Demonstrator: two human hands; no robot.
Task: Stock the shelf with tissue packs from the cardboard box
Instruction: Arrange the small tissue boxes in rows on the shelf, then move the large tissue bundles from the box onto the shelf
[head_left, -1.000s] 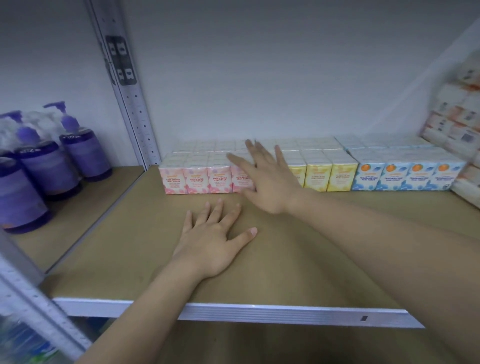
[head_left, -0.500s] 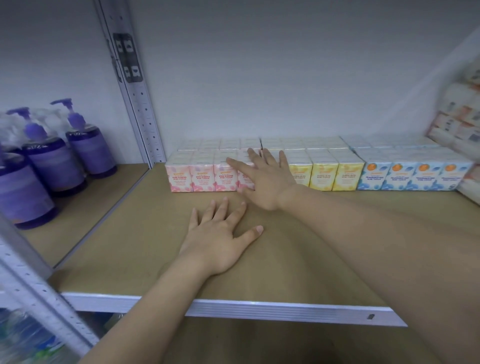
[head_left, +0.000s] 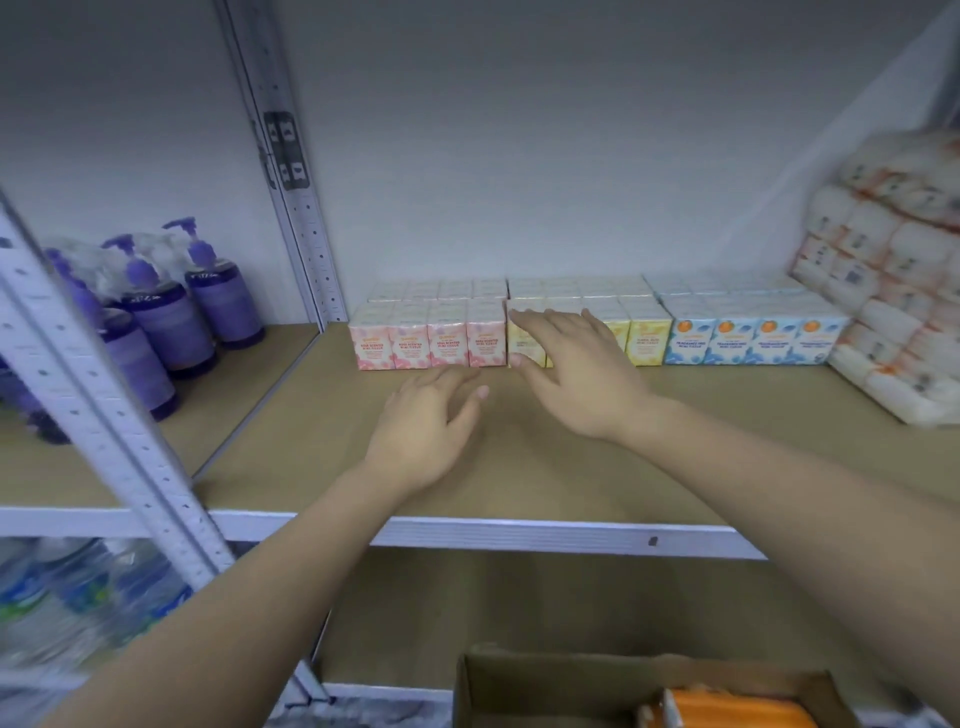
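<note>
Shifted from the pink tissue packs (head_left: 430, 343), the right hand (head_left: 576, 376) spreads wide against the yellow tissue packs (head_left: 644, 340); left hand (head_left: 423, 431), loosely open and empty, hovers just before them.

Just left of the right hand (head_left: 576, 379), the front row shows four pink packs (head_left: 428, 340); past its fingers two yellow packs (head_left: 647, 340) show clear and at least one more is half hidden under it, and further right stand four blue packs (head_left: 748, 338). A second row lies behind each colour, too blurred to count. Two hands are in view, the left hand (head_left: 423, 431) beside the right, and well left of them at least three purple pump bottles (head_left: 171, 317).
</note>
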